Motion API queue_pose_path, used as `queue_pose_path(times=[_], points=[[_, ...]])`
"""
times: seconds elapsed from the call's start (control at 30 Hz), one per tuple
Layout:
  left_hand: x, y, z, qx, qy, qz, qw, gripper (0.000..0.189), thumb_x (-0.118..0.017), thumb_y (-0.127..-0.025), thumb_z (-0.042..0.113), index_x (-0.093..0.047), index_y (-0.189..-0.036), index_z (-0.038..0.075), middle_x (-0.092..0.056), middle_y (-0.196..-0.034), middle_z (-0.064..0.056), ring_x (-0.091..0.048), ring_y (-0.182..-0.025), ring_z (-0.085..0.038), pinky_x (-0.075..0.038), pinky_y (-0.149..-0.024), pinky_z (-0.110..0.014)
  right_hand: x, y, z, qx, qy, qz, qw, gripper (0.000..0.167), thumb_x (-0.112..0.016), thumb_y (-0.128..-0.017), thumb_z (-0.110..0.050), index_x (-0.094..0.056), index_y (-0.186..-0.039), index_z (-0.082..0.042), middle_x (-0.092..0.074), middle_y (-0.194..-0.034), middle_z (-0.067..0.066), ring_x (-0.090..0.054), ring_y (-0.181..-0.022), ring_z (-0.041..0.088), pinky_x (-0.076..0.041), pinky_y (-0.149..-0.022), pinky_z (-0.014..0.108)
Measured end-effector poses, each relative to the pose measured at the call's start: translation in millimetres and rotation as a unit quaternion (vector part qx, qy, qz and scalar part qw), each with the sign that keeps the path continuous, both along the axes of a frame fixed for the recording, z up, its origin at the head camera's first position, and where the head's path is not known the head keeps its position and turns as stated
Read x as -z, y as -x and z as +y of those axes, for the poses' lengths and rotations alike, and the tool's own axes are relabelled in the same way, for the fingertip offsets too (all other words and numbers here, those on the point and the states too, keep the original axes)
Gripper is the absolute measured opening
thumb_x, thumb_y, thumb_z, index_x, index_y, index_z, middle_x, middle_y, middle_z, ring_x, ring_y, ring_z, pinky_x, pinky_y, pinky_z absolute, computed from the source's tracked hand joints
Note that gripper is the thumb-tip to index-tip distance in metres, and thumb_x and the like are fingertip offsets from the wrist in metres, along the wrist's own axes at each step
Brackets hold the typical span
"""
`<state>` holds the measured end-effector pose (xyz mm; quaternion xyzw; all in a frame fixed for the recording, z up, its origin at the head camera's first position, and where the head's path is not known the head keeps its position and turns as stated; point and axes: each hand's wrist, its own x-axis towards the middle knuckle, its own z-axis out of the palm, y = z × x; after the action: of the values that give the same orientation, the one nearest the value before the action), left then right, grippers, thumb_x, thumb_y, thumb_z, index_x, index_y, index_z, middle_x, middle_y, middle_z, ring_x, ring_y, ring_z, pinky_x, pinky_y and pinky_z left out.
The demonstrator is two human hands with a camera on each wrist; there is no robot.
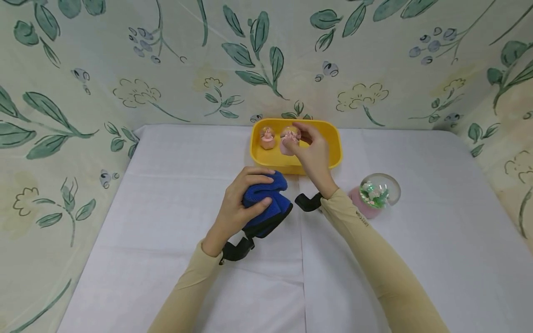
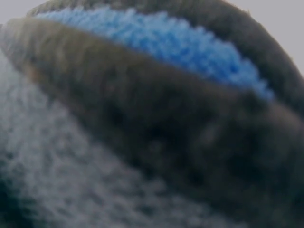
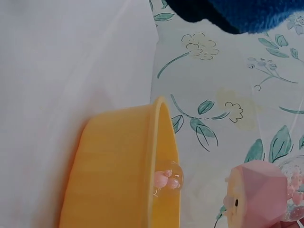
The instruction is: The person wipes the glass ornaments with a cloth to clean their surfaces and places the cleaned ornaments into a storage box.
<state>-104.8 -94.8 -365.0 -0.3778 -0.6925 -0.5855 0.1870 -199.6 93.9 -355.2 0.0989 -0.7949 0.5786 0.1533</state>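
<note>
My left hand (image 1: 238, 203) grips a folded blue cloth (image 1: 270, 196) with a dark edge, in front of the tray. In the left wrist view the cloth (image 2: 156, 40) fills much of the picture, blurred. My right hand (image 1: 314, 150) holds a small snow globe with a pink base (image 1: 287, 147) by its dome, over the yellow tray (image 1: 266, 165). In the right wrist view this globe's faceted pink base (image 3: 263, 192) hangs apart from the tray wall. A second small pink snow globe (image 1: 267, 138) stands inside the tray, on its left side.
Right of the tray, a larger snow globe (image 1: 370, 196) with a pink base and green figures leans on the white tablecloth (image 1: 437, 222), beside my right sleeve. A leaf-patterned wall covering (image 1: 175, 60) rises behind the table. Black wrist mounts (image 1: 239, 249) hang under both wrists.
</note>
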Motion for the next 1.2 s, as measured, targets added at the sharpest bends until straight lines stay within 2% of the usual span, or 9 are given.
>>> queue_pose_path(times=[0.27, 0.83, 1.03, 1.2], points=[[0.9, -2.2, -3.2, -0.017, 0.01, -0.003, 0.9998, 0.038, -0.06, -0.094, 0.038, -0.055, -0.115, 0.007, -0.055, -0.124, -0.014, -0.051, -0.115, -0.03, -0.044, -0.097, -0.044, 7.9, 17.9, -9.2, -0.011, 0.036, -0.013, 0.9992, 0.048, -0.073, -0.083, -0.009, -0.057, -0.126, 0.003, -0.058, -0.123, 0.018, -0.054, -0.107, 0.031, -0.042, -0.098, 0.046], [2.3, -2.6, -5.0, -0.014, 0.013, -0.011, 0.9998, 0.04, -0.061, -0.093, 0.038, -0.055, -0.116, 0.006, -0.054, -0.126, -0.014, -0.051, -0.116, -0.03, -0.044, -0.097, -0.044, 23.3, 46.8, -10.5, 0.023, 0.006, -0.06, 0.9979, 0.045, -0.072, -0.084, -0.009, -0.058, -0.125, 0.001, -0.06, -0.114, 0.014, -0.055, -0.102, 0.024, -0.046, -0.093, 0.032], [2.4, -2.2, -4.4, -0.015, 0.014, -0.006, 0.9998, 0.04, -0.061, -0.094, 0.038, -0.055, -0.116, 0.006, -0.054, -0.125, -0.014, -0.051, -0.116, -0.03, -0.043, -0.098, -0.044, 29.8, 55.9, -9.7, 0.03, -0.007, -0.076, 0.9966, 0.046, -0.072, -0.085, -0.009, -0.056, -0.127, 0.0, -0.059, -0.119, 0.014, -0.054, -0.106, 0.025, -0.044, -0.096, 0.031], [2.9, -2.4, -4.1, -0.015, 0.017, -0.006, 0.9997, 0.039, -0.061, -0.094, 0.038, -0.055, -0.116, 0.006, -0.054, -0.126, -0.014, -0.051, -0.116, -0.03, -0.043, -0.098, -0.044, 38.1, 62.8, -7.6, 0.041, -0.02, -0.107, 0.9932, 0.048, -0.072, -0.086, -0.012, -0.054, -0.13, -0.003, -0.057, -0.124, 0.011, -0.052, -0.108, 0.023, -0.043, -0.095, 0.027]])
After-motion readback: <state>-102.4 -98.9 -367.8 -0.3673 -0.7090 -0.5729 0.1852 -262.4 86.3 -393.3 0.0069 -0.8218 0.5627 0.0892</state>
